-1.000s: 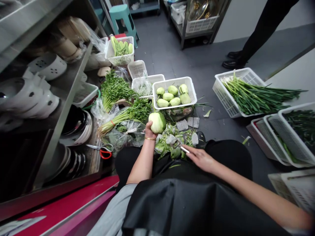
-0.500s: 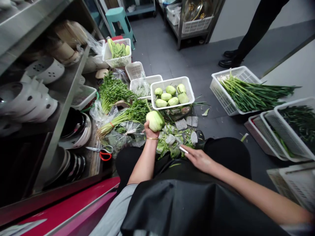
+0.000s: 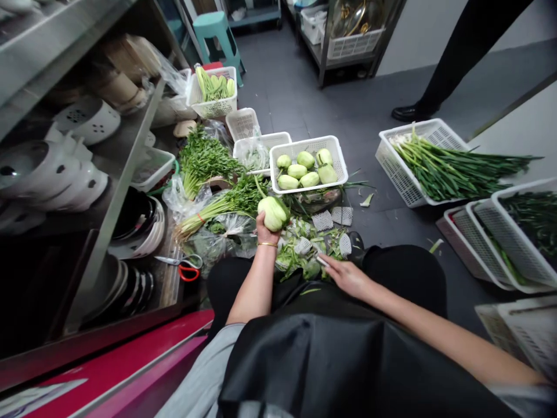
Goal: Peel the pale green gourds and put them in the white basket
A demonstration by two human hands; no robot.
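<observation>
The fingers of the left hand [image 3: 267, 233], at the centre of the frame, are closed around the lower left side of a round, pale green vegetable [image 3: 273, 213] with darker green on its right side. The vegetable is held clear of the floor, near the bunched greens [image 3: 237, 197] that lie to its upper left. The fingers of the right hand [image 3: 350, 276], right of and below centre, grip the light-coloured handle of a small tool [image 3: 322, 260]; its working end is too indistinct to identify. The tool and the vegetable are apart. Between and beneath the hands, a pile of green peelings [image 3: 311, 270] is spread in front of the black apron [image 3: 300, 354], with white foam nets [image 3: 322, 220] on and beside it. Just above the left hand in the frame, a white basket [image 3: 300, 145] contains seven pale green vegetables [image 3: 297, 171]. At centre left, scissors [image 3: 188, 271] with a red handle loop lie at the edge of a shelf; white perforated bowls [image 3: 80, 168] are stacked farther left. On the right side, a second white basket [image 3: 397, 174] holds long green onions [image 3: 461, 165], their leaves extending past its rim. At upper right, another person's dark-trousered leg [image 3: 467, 55] ends in a black shoe [image 3: 409, 112]. A teal stool [image 3: 213, 23] stands at upper left.
</observation>
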